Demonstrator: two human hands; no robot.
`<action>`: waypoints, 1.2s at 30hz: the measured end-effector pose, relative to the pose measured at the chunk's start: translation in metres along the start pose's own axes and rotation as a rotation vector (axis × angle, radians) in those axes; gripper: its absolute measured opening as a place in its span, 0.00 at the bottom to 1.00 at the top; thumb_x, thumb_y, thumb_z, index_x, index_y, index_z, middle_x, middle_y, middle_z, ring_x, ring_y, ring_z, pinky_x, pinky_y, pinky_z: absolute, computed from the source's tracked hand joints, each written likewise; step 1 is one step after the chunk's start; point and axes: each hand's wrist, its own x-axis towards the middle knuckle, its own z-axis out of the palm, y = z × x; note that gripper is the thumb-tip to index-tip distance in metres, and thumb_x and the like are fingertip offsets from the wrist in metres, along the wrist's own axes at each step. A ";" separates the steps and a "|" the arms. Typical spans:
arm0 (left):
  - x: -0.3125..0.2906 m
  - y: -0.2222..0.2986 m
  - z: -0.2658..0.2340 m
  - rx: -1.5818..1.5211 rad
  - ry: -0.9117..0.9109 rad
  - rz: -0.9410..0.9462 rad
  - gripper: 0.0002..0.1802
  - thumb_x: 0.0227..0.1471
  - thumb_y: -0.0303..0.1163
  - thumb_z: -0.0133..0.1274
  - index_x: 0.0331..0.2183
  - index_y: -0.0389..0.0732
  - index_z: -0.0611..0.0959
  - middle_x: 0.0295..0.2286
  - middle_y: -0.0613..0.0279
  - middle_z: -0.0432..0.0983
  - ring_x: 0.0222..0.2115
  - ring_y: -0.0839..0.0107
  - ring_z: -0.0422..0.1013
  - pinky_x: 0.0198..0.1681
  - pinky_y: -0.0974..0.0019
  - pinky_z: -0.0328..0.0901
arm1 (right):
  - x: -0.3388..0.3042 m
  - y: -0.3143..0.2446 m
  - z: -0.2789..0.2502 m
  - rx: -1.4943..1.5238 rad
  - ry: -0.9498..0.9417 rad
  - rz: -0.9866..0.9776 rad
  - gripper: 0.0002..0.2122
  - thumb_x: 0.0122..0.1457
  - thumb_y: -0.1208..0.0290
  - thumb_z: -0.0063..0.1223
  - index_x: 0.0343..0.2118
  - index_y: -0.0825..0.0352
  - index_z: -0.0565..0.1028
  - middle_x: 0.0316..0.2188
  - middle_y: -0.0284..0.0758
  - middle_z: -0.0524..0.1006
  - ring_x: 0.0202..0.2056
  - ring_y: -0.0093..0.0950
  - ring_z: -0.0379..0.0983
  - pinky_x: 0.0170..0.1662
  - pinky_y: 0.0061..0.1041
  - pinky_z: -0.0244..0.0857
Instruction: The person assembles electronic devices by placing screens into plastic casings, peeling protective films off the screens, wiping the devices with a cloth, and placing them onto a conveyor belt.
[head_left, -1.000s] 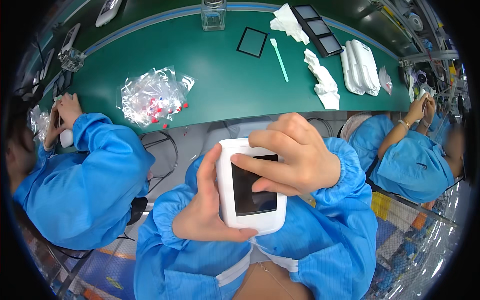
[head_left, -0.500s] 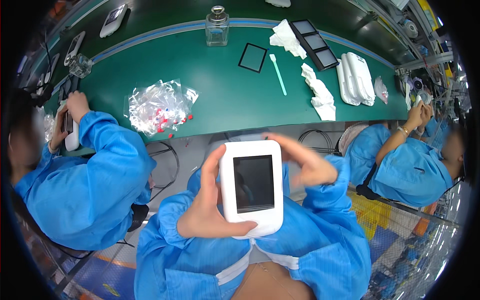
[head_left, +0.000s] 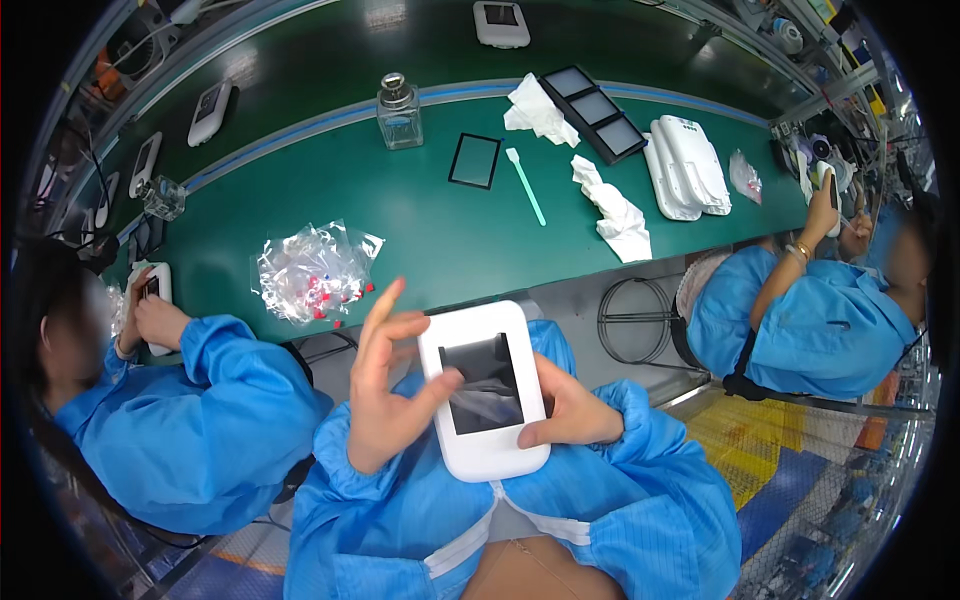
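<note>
A white handheld device (head_left: 490, 405) with rounded corners and a dark rectangular screen is held upright in front of my chest. My right hand (head_left: 572, 408) grips its right edge, thumb on the front face and the other fingers hidden behind the casing. On the opposite side, my left hand (head_left: 388, 395) has its fingers spread. Its thumb reaches over the left part of the screen; whether it touches the glass I cannot tell. Pale reflections lie across the lower screen.
On the green bench (head_left: 420, 235) lie clear plastic bags (head_left: 312, 270) with small red pieces, a glass bottle (head_left: 400, 118), a black-framed panel (head_left: 475, 161), a pale green stick (head_left: 526, 188), white wipes (head_left: 612, 215), a black tray (head_left: 595, 112) and stacked white casings (head_left: 688, 170). Co-workers sit on both sides.
My right hand has come onto the device's right edge. My left hand has let go of its left side and spread its fingers. Another white device has appeared at the far side.
</note>
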 end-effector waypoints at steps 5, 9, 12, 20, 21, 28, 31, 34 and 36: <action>0.030 -0.012 -0.001 -0.403 0.108 -0.279 0.18 0.54 0.22 0.54 0.46 0.29 0.72 0.42 0.49 0.76 0.41 0.70 0.74 0.42 0.70 0.71 | 0.004 -0.006 0.003 -0.072 0.046 0.089 0.41 0.50 0.78 0.61 0.64 0.70 0.49 0.56 0.38 0.65 0.56 0.27 0.63 0.58 0.28 0.58; 0.035 -0.012 -0.008 -0.554 -0.178 -0.374 0.19 0.53 0.18 0.53 0.48 0.27 0.74 0.40 0.49 0.76 0.39 0.70 0.73 0.43 0.69 0.70 | 0.005 -0.003 0.002 0.048 0.135 0.112 0.37 0.50 0.76 0.60 0.62 0.72 0.53 0.53 0.38 0.68 0.54 0.25 0.65 0.56 0.26 0.59; 0.031 -0.017 -0.005 -0.459 -0.194 -0.392 0.21 0.50 0.19 0.56 0.47 0.27 0.74 0.36 0.52 0.77 0.39 0.71 0.74 0.41 0.72 0.72 | 0.007 0.002 -0.002 0.056 0.167 0.114 0.37 0.50 0.77 0.59 0.62 0.71 0.53 0.53 0.39 0.68 0.54 0.26 0.65 0.57 0.26 0.59; 0.052 -0.020 0.013 -0.179 -0.173 -0.111 0.21 0.47 0.22 0.60 0.46 0.32 0.78 0.37 0.56 0.78 0.38 0.71 0.75 0.42 0.70 0.70 | 0.013 0.007 -0.016 -0.433 0.131 0.051 0.33 0.48 0.72 0.61 0.58 0.71 0.59 0.47 0.41 0.73 0.49 0.29 0.70 0.52 0.28 0.63; 0.052 -0.021 0.013 -0.182 -0.173 -0.110 0.21 0.47 0.22 0.60 0.46 0.32 0.78 0.37 0.56 0.78 0.38 0.71 0.75 0.42 0.70 0.70 | 0.012 0.008 -0.017 -0.435 0.132 0.052 0.33 0.48 0.72 0.61 0.58 0.71 0.59 0.47 0.41 0.73 0.49 0.29 0.70 0.52 0.28 0.63; 0.047 -0.028 0.027 -0.010 -0.239 -0.018 0.16 0.49 0.24 0.59 0.43 0.34 0.80 0.34 0.57 0.80 0.34 0.74 0.74 0.40 0.69 0.69 | 0.014 0.014 -0.024 -0.318 0.107 0.069 0.34 0.47 0.74 0.60 0.58 0.71 0.59 0.47 0.40 0.72 0.49 0.29 0.69 0.52 0.28 0.63; 0.047 -0.031 0.028 -0.044 -0.179 -0.047 0.18 0.49 0.24 0.58 0.44 0.32 0.79 0.33 0.55 0.80 0.33 0.73 0.75 0.39 0.69 0.70 | 0.017 0.009 -0.022 -0.218 0.113 0.063 0.34 0.47 0.76 0.60 0.59 0.71 0.58 0.50 0.39 0.70 0.51 0.28 0.67 0.54 0.27 0.61; 0.050 -0.010 0.019 -0.098 -0.158 0.006 0.33 0.40 0.34 0.67 0.48 0.32 0.76 0.44 0.48 0.74 0.45 0.61 0.71 0.50 0.61 0.65 | 0.021 0.010 -0.027 -0.193 0.142 0.035 0.34 0.48 0.77 0.59 0.60 0.71 0.57 0.51 0.38 0.69 0.52 0.27 0.66 0.55 0.27 0.60; 0.046 -0.002 0.014 0.057 -0.203 0.154 0.46 0.29 0.42 0.73 0.51 0.34 0.74 0.54 0.47 0.64 0.56 0.53 0.61 0.58 0.56 0.56 | 0.022 0.011 -0.030 -0.220 0.144 0.003 0.34 0.49 0.77 0.59 0.60 0.71 0.57 0.51 0.38 0.69 0.52 0.26 0.66 0.55 0.27 0.61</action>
